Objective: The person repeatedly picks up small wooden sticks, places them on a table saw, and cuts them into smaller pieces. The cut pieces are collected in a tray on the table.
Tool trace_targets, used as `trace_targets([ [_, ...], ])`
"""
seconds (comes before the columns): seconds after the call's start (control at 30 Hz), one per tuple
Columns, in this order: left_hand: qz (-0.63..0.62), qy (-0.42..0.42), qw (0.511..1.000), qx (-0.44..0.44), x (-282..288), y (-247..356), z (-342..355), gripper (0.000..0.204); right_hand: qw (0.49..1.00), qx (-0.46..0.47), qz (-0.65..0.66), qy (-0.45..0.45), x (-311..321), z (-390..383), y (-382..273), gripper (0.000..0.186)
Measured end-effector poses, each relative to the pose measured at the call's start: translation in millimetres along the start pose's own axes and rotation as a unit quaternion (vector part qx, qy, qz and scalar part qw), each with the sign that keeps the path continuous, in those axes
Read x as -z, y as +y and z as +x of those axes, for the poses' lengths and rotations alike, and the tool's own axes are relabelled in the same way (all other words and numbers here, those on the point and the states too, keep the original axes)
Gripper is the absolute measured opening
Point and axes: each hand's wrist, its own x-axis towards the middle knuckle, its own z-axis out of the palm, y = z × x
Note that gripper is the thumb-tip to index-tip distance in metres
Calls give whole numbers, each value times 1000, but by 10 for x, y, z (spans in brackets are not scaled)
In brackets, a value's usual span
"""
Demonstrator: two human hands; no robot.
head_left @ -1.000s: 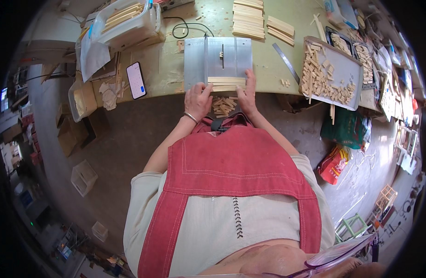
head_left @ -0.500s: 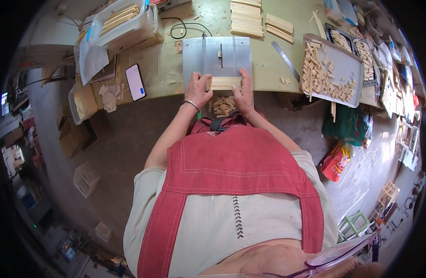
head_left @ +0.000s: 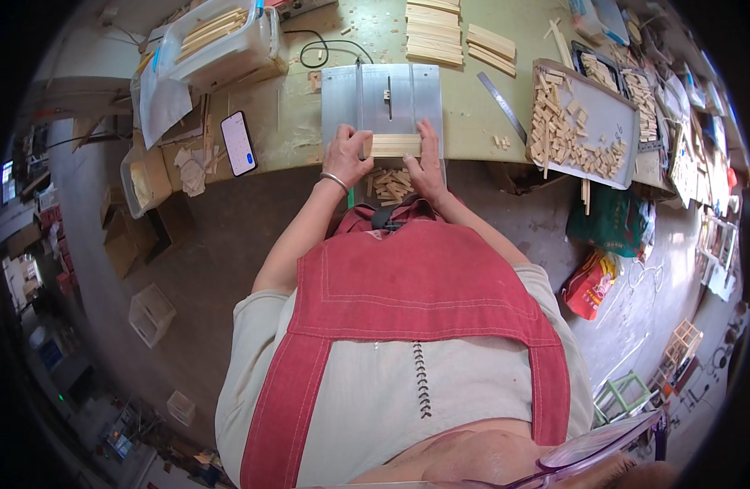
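Note:
Between my two hands lies a bundle of thin wood strips (head_left: 394, 146), side by side across the near part of a small metal table saw (head_left: 340, 98). My left hand (head_left: 349, 153) wraps the strips' left end, thumb on the near side. At the right end my right hand (head_left: 427, 163) grips them, its thumb toward me and fingers along the end. The blade slot (head_left: 390, 110) runs away from me just beyond the strips, with a small light piece at it. Below the table edge, many short wood offcuts (head_left: 390, 186) lie in front of my apron.
Stacked wood strips (head_left: 434, 33) lie at the back. A steel ruler (head_left: 502, 107) and a tray (head_left: 611, 122) of small wood blocks are on the right. To the left are a phone (head_left: 238, 143) and a plastic bin (head_left: 220, 69) of strips. A black cable (head_left: 314, 50) curls behind the saw.
My right hand has shifted slightly, its fingers and thumb moving a little along the strips' right end. The left hand and the bundle stay nearly in place.

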Motion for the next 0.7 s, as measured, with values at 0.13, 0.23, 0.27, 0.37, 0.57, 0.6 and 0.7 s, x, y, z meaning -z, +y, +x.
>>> trace_targets([
  [0.13, 2, 0, 1000, 1, 1, -4, -6, 53, 1000, -6, 9, -7, 19, -3, -30, 73],
  [0.23, 6, 3, 1000, 2, -12, -12, -10, 52, 1000, -1, 7, -13, 21, 2, -28, 73],
  [0.27, 9, 4, 1000, 2, -17, -10, -8, 52, 1000, 1, 6, -16, 20, 4, -24, 73],
  [0.37, 15, 4, 1000, 3, -24, -2, 2, 52, 999, 18, -17, -25, 46, 9, -9, 73],
  [0.57, 26, 0, 1000, 7, -1, -3, -4, 52, 962, 54, -265, -34, 422, 115, -200, 71],
  [0.6, 24, -1, 1000, 9, 3, -6, -7, 52, 948, 90, -303, -37, 484, 155, -236, 63],
  [0.7, 14, -7, 1000, 11, -7, 9, 16, 50, 942, 48, -288, -164, 577, 217, -187, 60],
])
